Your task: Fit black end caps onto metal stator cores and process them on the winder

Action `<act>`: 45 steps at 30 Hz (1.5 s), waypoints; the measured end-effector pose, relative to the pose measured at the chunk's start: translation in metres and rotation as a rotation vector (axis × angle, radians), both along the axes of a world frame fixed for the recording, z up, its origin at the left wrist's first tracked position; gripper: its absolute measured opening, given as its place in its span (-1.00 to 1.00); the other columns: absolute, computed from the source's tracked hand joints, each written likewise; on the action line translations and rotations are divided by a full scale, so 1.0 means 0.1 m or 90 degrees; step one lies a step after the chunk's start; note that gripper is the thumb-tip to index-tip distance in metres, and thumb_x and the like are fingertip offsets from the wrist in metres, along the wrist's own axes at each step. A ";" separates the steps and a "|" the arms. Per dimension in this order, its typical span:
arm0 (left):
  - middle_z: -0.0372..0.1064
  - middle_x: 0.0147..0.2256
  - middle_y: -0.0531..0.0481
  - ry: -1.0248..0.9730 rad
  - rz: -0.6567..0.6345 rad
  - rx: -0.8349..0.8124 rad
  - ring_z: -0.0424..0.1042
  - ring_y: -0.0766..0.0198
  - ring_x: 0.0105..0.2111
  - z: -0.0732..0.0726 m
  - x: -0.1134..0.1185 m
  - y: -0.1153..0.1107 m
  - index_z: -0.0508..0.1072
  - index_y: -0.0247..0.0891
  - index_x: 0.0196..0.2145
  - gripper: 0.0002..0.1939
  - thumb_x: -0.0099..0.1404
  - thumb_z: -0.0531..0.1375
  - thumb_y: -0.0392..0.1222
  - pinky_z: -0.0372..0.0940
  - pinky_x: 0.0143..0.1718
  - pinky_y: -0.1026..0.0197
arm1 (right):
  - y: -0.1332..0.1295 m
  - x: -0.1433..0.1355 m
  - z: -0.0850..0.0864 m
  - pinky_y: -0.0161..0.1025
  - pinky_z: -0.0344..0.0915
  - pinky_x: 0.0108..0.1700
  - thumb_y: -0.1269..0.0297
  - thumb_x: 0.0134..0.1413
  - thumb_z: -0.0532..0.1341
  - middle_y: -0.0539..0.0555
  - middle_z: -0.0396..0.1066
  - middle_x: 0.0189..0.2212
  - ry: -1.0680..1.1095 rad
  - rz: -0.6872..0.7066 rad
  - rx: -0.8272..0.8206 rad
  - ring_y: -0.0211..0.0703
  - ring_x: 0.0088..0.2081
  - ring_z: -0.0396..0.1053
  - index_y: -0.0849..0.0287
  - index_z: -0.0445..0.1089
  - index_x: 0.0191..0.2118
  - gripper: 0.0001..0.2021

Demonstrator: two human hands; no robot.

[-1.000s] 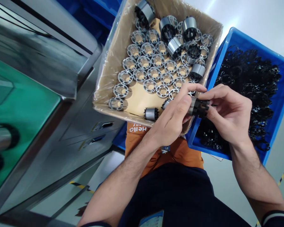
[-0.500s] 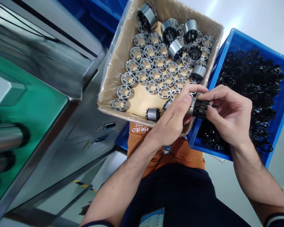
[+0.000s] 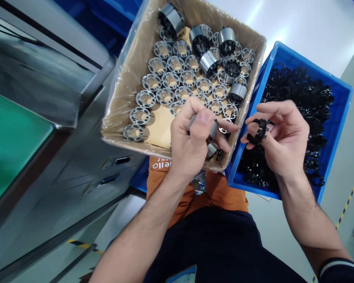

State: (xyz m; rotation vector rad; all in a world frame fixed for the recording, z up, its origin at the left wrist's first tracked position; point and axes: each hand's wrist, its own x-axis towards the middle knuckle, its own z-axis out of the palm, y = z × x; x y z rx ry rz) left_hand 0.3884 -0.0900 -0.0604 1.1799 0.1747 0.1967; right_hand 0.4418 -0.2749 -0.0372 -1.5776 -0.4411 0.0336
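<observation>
Pale workshop floor (image 3: 342, 169) with yellow-black tape (image 3: 351, 194) at 4 o'clock; metal cabinet (image 3: 85, 145) at 9, green top (image 3: 14, 145) beyond it; blue bins (image 3: 106, 23) at 11; shiny white surface (image 3: 295, 23) at 1.

Open carton (image 3: 129, 67) at 12, clear film over its sides; bare slotted metal cores (image 3: 165, 95) stand on end in rows inside; cores with black toothed ends (image 3: 209, 63) sit at the carton's 12 to 2 o'clock, tilted or on their sides, some on top of the bare ones; another capped core (image 3: 212, 150) lies at the carton's 5, partly under the left hand.

Blue crate (image 3: 340, 118) at 3, just beside the carton, with a loose heap of black toothed rings (image 3: 297, 86).

Left hand (image 3: 185, 145) is over the carton's lower part; thumb and index closed on a metal core (image 3: 214, 129), other fingers reaching out toward 3; far end of that core looks black, but thumb and blur hide most of it.

Right hand (image 3: 286, 141) is over the crate's near-left side; fingertips narrow, pinching one black ring (image 3: 264, 127), well apart from the held core; ring's opening faces roughly 9.

Orange cloth (image 3: 221, 192) at 5; dark shirt (image 3: 218, 236) at 6.
</observation>
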 end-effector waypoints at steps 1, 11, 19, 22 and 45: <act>0.65 -0.36 0.09 -0.002 -0.011 -0.009 0.36 0.37 -0.67 0.00 0.01 -0.01 0.49 -0.06 -0.04 -0.46 0.69 0.22 0.49 0.09 -0.68 0.24 | 0.00 -0.01 -0.01 -0.39 0.54 -0.54 -0.06 0.43 0.62 -0.05 0.72 -0.10 0.013 -0.005 -0.006 -0.31 -0.44 0.61 -0.11 0.66 0.07 -0.70; 0.37 -0.35 0.09 0.015 -0.163 -0.081 0.36 0.27 -0.53 0.05 0.09 -0.01 0.50 0.01 0.09 -0.46 0.57 0.39 0.49 0.29 -0.59 0.19 | -0.02 -0.01 0.00 -0.28 0.73 -0.43 -0.16 0.46 0.57 0.07 0.73 0.10 0.057 0.034 -0.057 -0.18 -0.34 0.72 -0.08 0.75 0.13 -0.65; 0.25 -0.43 0.13 0.039 -0.219 -0.050 0.25 0.28 -0.56 0.05 0.02 -0.02 0.44 -0.03 0.02 -0.43 0.68 0.17 0.55 0.29 -0.54 0.18 | 0.10 -0.08 -0.01 -0.29 0.77 -0.33 -0.03 0.52 0.55 -0.03 0.65 -0.10 -0.002 -0.013 -0.052 -0.28 -0.38 0.65 -0.09 0.65 0.02 -0.79; 0.31 -0.40 0.10 0.041 -0.219 -0.041 0.29 0.27 -0.54 0.03 -0.01 -0.01 0.49 -0.02 0.13 -0.48 0.73 0.17 0.47 0.30 -0.52 0.17 | 0.11 -0.09 -0.02 -0.29 0.74 -0.35 0.03 0.55 0.53 -0.02 0.67 -0.11 -0.014 -0.012 -0.047 -0.27 -0.39 0.66 -0.08 0.68 0.01 -0.86; 0.56 0.07 -0.19 -0.058 -0.019 0.703 0.63 -0.07 0.06 0.13 -0.19 0.60 0.45 -0.10 0.21 -0.72 0.74 0.20 0.09 0.59 0.16 -0.16 | -0.42 0.33 0.06 0.24 0.64 0.10 0.23 0.47 0.40 0.17 0.64 -0.06 -0.166 -0.119 -0.545 0.17 -0.11 0.61 -0.05 0.74 0.00 -0.87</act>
